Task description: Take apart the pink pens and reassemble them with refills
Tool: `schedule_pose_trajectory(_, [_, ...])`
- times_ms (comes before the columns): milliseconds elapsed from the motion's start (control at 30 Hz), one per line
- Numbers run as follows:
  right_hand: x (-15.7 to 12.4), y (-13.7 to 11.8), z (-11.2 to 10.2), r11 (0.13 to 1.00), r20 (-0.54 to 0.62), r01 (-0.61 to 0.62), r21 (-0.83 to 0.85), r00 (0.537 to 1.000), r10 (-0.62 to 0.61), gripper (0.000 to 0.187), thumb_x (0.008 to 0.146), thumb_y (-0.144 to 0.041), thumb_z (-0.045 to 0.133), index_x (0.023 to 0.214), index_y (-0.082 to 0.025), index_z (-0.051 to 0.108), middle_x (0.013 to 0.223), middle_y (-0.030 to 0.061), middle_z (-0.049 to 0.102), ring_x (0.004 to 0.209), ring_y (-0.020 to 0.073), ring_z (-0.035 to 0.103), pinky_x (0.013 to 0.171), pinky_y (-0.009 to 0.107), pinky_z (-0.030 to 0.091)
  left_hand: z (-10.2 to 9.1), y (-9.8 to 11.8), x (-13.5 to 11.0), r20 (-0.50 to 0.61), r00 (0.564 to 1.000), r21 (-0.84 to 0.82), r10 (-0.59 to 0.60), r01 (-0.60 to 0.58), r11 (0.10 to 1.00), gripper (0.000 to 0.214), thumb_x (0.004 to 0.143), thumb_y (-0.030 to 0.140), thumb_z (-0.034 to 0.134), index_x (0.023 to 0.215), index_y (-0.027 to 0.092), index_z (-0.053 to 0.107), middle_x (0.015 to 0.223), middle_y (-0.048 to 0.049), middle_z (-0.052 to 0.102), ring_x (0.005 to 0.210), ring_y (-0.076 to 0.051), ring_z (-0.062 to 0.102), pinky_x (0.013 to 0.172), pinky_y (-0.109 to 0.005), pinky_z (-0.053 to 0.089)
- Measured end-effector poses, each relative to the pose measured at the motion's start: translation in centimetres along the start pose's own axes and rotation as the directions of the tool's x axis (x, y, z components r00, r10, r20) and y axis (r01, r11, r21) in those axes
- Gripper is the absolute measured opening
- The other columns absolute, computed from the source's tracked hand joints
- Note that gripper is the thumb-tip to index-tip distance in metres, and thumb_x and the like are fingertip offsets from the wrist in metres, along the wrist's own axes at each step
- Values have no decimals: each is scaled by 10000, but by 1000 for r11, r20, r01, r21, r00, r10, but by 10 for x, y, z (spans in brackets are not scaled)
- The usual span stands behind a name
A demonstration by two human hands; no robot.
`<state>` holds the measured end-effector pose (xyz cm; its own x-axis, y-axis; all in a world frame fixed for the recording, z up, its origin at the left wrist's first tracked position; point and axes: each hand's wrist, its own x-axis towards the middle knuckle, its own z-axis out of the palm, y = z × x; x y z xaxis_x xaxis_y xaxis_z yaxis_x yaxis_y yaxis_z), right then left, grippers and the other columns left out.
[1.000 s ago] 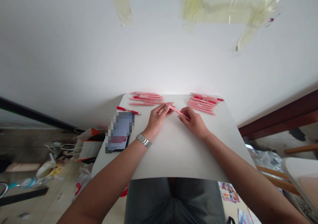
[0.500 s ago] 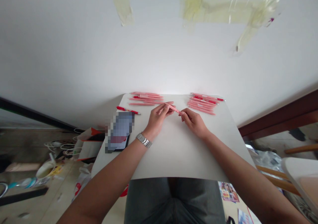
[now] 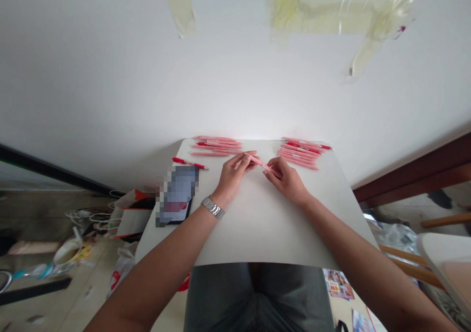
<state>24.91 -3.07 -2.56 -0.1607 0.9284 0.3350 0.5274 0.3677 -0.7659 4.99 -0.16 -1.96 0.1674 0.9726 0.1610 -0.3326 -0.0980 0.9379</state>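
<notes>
Above the white table [image 3: 253, 224], my left hand [image 3: 232, 175] pinches a pink pen [image 3: 258, 162] near its upper left end. The pen slants down to the right. My right hand [image 3: 289, 182] is around its other end, which lies between the thumb and the bent fingers; how firmly they press on it cannot be seen. Beyond my left hand lies a row of pink pens [image 3: 217, 146] with a bit of red among them. Past my right hand is another group of pink pens [image 3: 300, 155], with red parts on some.
A red pen [image 3: 190, 163] lies at the left above a phone-like device [image 3: 178, 194] with a blurred screen. The wall [image 3: 235, 86] rises directly behind the table. Bags [image 3: 134, 214] and cables stand on the floor at left; a chair [image 3: 447, 258] is at right.
My right hand's thumb and fingers have spread from a closed grip, and more of the pen's lower end shows between them. My left hand has stayed in place.
</notes>
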Motion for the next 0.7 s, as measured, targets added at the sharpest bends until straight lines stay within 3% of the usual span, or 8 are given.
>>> schedule_pose_trajectory(200, [0,-8,-5,1000,48,7,5,999,-7,377,1087,-495,429,1156,-219,676,852,29,667,734,173,592,698,306,437,1,-1,0,-1,1000,-4,0,0,1000,379,922,508,734,1129,198,801,1176,-126,769,1155,-252,715,1032,-393,586])
schedule_pose_trajectory(467, [3,1,-3,996,8,86,4,996,-86,411,1095,-513,403,1058,-225,693,1005,86,744,920,233,688,821,342,490,1,1,-2,20,1000,7,-3,3,1000,345,935,484,726,1136,213,801,1200,-113,767,1127,-230,721,1027,-371,582])
schedule_pose_trajectory(700, [3,-2,-3,998,-10,63,-19,998,-63,366,1069,-523,466,1041,-219,669,903,61,710,774,196,630,718,320,469,2,5,-3,16,1000,20,9,-10,1000,330,897,493,763,1035,196,808,1264,-120,742,1173,-256,700,1024,-391,582])
